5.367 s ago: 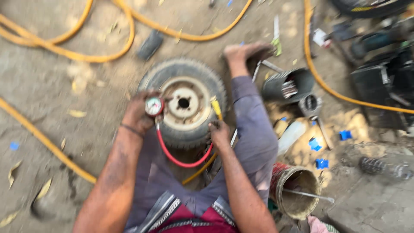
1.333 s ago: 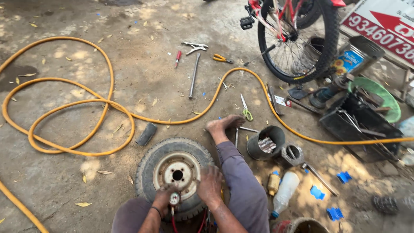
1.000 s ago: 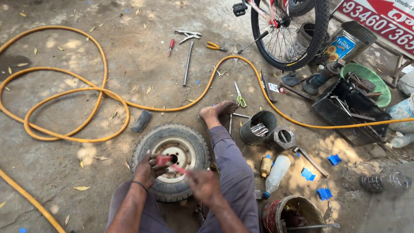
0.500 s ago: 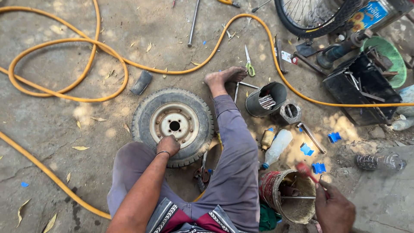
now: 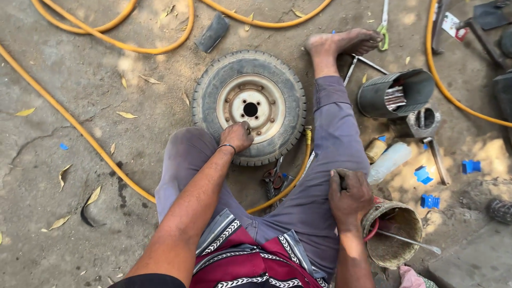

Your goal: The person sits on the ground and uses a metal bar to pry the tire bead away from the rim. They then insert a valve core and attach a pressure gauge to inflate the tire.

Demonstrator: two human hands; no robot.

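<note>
A small worn tyre on a pale metal rim point(image 5: 249, 106) lies flat on the dirt between my legs. My left hand point(image 5: 236, 136) rests on the near edge of the rim, fingertips pinched together on something small there, probably the valve. My right hand point(image 5: 349, 196) lies on my right thigh, next to a rusty bucket point(image 5: 394, 250). Its fingers are curled around a small dark object that peeks out at the top. A red hose loop point(image 5: 372, 230) shows beside the bucket.
A yellow hose point(image 5: 74, 125) runs across the ground and under my leg. Red-handled pliers point(image 5: 273, 178) lie between my legs. To the right are a black can of metal tools point(image 5: 394, 93), a plastic bottle point(image 5: 389, 161) and blue plastic bits point(image 5: 429, 201).
The view has dipped closer to the wheel. My right hand has come back from the bucket's rim to my thigh. My left hand stays at the rim's near edge.
</note>
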